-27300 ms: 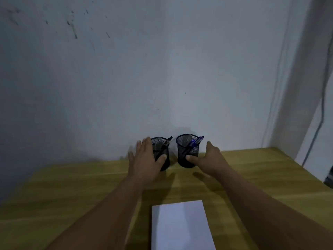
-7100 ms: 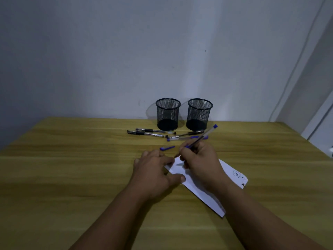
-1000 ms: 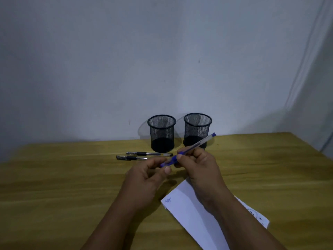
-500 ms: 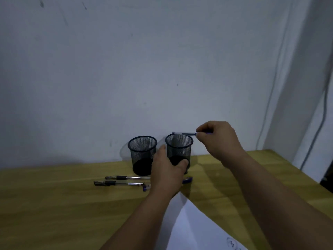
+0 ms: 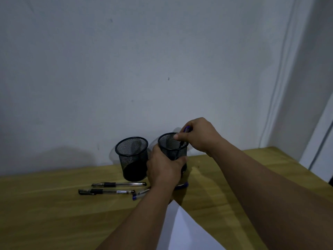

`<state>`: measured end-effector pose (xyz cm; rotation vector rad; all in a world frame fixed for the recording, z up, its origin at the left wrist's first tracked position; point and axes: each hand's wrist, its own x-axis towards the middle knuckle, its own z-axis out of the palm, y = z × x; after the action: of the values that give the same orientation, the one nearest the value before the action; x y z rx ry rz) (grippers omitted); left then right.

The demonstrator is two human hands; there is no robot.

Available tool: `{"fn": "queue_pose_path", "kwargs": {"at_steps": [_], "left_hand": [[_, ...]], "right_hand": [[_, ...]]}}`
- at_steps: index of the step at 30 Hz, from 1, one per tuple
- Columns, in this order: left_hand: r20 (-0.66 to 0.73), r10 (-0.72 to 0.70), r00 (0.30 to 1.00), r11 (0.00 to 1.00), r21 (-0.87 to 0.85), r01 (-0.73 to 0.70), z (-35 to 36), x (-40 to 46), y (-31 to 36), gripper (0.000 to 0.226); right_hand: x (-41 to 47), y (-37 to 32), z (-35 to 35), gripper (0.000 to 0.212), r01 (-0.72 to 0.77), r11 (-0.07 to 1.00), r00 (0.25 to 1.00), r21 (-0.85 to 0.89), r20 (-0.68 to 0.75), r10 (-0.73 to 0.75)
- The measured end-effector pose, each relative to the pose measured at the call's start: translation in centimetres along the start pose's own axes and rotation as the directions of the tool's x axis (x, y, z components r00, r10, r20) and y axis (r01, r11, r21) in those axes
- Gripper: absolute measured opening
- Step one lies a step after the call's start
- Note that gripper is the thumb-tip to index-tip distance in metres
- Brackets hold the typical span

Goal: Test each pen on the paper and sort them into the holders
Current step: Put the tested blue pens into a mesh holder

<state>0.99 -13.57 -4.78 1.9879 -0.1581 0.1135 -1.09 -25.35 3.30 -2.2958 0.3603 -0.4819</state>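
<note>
Two black mesh holders stand at the wall. My left hand [image 5: 164, 170] is wrapped around the right holder [image 5: 171, 141]. Over its rim, my right hand [image 5: 200, 136] grips a blue pen [image 5: 186, 130], whose lower end reaches down inside that holder. The left holder [image 5: 132, 157] looks empty. Two black pens [image 5: 119, 184] [image 5: 106, 191] lie in front of it, and a blue pen [image 5: 141, 193] lies partly hidden beside my left wrist. The white paper [image 5: 187, 235] sits at the bottom between my forearms.
The wooden table [image 5: 45, 204] ends at the grey wall just behind the holders. Its right edge runs near a white door frame [image 5: 320, 141]. A blue object [image 5: 182, 185] peeks out below my left hand.
My right hand has tipped the blue pen from lying level above the rim to pointing down into the right holder. My left hand has stayed on that holder.
</note>
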Motion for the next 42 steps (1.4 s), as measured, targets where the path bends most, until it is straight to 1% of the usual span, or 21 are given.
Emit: {"fn": "queue_pose_path", "kwargs": {"at_steps": [5,7,8,10,11,12,13,15,16,18,20,23,26,30,32,33,35,37,38,40,42], "left_hand": [[0.017,0.009,1.0,1.0,-0.015,-0.008,-0.6,-0.5,0.5,0.077],[0.036,0.014,0.999,1.0,-0.013,-0.014,-1.1,-1.0,0.5,0.08],[0.044,0.023,0.999,1.0,-0.009,-0.023,-1.5,-1.3,0.5,0.081],[0.061,0.045,0.997,0.999,-0.007,-0.045,-2.9,-2.3,0.4,0.08],[0.064,0.066,0.996,0.998,-0.009,-0.066,-3.7,-2.9,0.1,0.077],[0.064,0.091,0.994,0.996,-0.012,-0.091,-4.6,-3.5,-0.2,0.071],[0.061,0.119,0.991,0.993,-0.012,-0.119,-5.5,-4.1,-0.6,0.062],[0.057,0.171,0.984,0.985,0.014,-0.172,-7.2,-5.1,-1.7,0.047],[0.058,0.181,0.982,0.983,0.029,-0.183,-8.0,-5.5,-2.3,0.041],[0.063,0.183,0.981,0.981,0.059,-0.186,-9.3,-6.4,-3.6,0.036],[0.062,0.17,0.983,0.98,0.098,-0.175,-10.2,-7.2,-4.8,0.036],[0.06,0.141,0.988,0.986,0.077,-0.145,-10.9,-8.2,-6.2,0.033],[0.071,0.137,0.988,0.989,0.037,-0.14,-11.2,-8.7,-6.6,0.02],[0.049,0.152,0.987,0.988,-0.044,-0.15,-11.6,-8.8,-6.5,0.031],[0.022,0.148,0.989,0.984,-0.108,-0.145,-11.8,-8.9,-6.5,0.028],[0.008,0.144,0.99,0.98,-0.137,-0.142,-11.9,-8.9,-6.5,0.025],[0.001,0.155,0.988,0.972,-0.178,-0.152,-12.0,-8.9,-6.4,0.021],[0.057,0.194,0.979,0.966,-0.185,-0.181,-12.1,-9.1,-6.1,0.017],[0.102,0.222,0.97,0.963,-0.178,-0.201,-12.2,-9.2,-6.0,0.017],[0.188,0.261,0.947,0.956,-0.184,-0.227,-12.5,-9.3,-5.9,0.026],[0.241,0.279,0.93,0.945,-0.241,-0.222,-12.8,-9.5,-5.8,0.028]], "right_hand": [[-0.6,0.5,-0.1,0.042,-0.018,0.999,0.999,0.033,-0.044,0.019],[-1.4,0.4,-0.6,0.049,-0.017,0.999,0.992,0.034,-0.121,0.021],[-2.0,0.4,-0.8,0.048,-0.002,0.999,0.98,0.032,-0.199,0.008],[-3.8,0.4,-0.9,0.033,0.088,0.996,0.92,0.03,-0.385,-0.07],[-4.9,0.5,-0.7,0.024,0.141,0.99,0.891,0.029,-0.439,-0.114],[-6.0,0.8,-0.3,0.018,0.177,0.984,0.888,0.021,-0.434,-0.15],[-7.2,1.1,0.3,0.015,0.193,0.981,0.911,0.012,-0.375,-0.174],[-9.0,2.2,1.9,0.006,0.15,0.989,0.978,-0.008,-0.149,-0.149],[-9.6,2.9,2.8,0.003,0.115,0.992,0.992,-0.044,-0.04,-0.117],[-10.2,3.9,4.3,0.014,0.078,0.982,0.995,-0.174,0.08,-0.065],[-10.5,4.0,5.2,0.02,0.107,0.947,0.99,-0.303,0.123,-0.073],[-10.6,3.1,6.0,0.024,0.174,0.877,0.98,-0.448,0.169,-0.108],[-10.5,2.5,6.3,0.026,0.204,0.831,0.973,-0.518,0.202,-0.113],[-10.4,2.2,5.8,0.021,0.197,0.811,0.975,-0.551,0.2,-0.102],[-10.8,1.9,5.2,0.02,0.164,0.851,0.982,-0.499,0.163,-0.094],[-11.2,1.9,4.9,0.021,0.137,0.887,0.988,-0.441,0.129,-0.089],[-12.2,1.6,4.8,0.024,0.11,0.964,0.993,-0.241,0.058,-0.099],[-13.6,0.5,5.6,0.021,0.095,0.995,0.995,0.041,0.023,-0.096],[-14.3,-0.3,6.2,0.018,0.063,0.977,0.997,0.206,0.022,-0.069],[-15.3,-1.8,7.4,0.012,-0.009,0.857,1.0,0.515,0.029,-0.007],[-15.8,-2.6,8.2,0.01,-0.064,0.723,0.998,0.688,0.043,0.047]]}}
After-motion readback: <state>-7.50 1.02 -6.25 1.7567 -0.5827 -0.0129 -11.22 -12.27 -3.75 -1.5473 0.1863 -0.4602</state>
